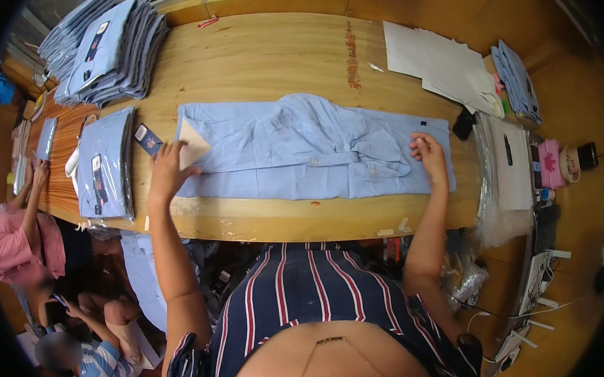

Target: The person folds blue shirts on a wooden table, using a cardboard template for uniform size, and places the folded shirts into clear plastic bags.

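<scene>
A light blue garment, with a button and a small dark label, lies lengthwise across the table in front of me. At its left end my left hand rests with thumb and fingers apart, touching the edge of a cream card that lies over the cloth. Just beyond those fingers is a dark blue hang tag. My right hand is over the garment's right end, close to the label. Its fingers are loosely bent and a little apart, with nothing visible in them.
Bagged, folded blue shirts lie left of the garment, with a tall stack behind. White sheets are at the back right; a pen and plastic bags lie nearer. Two people are at the left.
</scene>
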The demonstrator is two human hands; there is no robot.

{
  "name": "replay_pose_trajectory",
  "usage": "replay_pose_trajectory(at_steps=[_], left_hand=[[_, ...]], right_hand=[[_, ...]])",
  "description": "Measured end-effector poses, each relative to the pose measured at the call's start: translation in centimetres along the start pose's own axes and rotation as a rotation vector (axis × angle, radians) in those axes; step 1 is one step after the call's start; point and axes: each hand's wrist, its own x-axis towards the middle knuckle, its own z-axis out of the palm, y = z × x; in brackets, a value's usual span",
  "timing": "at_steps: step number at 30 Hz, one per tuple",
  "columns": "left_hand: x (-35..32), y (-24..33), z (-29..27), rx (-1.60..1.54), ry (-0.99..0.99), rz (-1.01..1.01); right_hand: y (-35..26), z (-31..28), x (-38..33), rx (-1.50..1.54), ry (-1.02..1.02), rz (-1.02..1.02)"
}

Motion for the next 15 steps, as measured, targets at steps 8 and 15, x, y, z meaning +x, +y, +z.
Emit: replay_pose_trajectory(at_steps=[8, 15], left_hand=[[1.0, 11.1, 7.9, -0.076, 0.225, 0.544], [0.7, 11.1, 6.8, -0.071, 0.266, 0.618]], right_hand=[[0.3, 3.6, -3.1, -0.294, 0.074, -0.096], [-4.9, 2.3, -4.0, 0.057, 0.025, -0.184]])
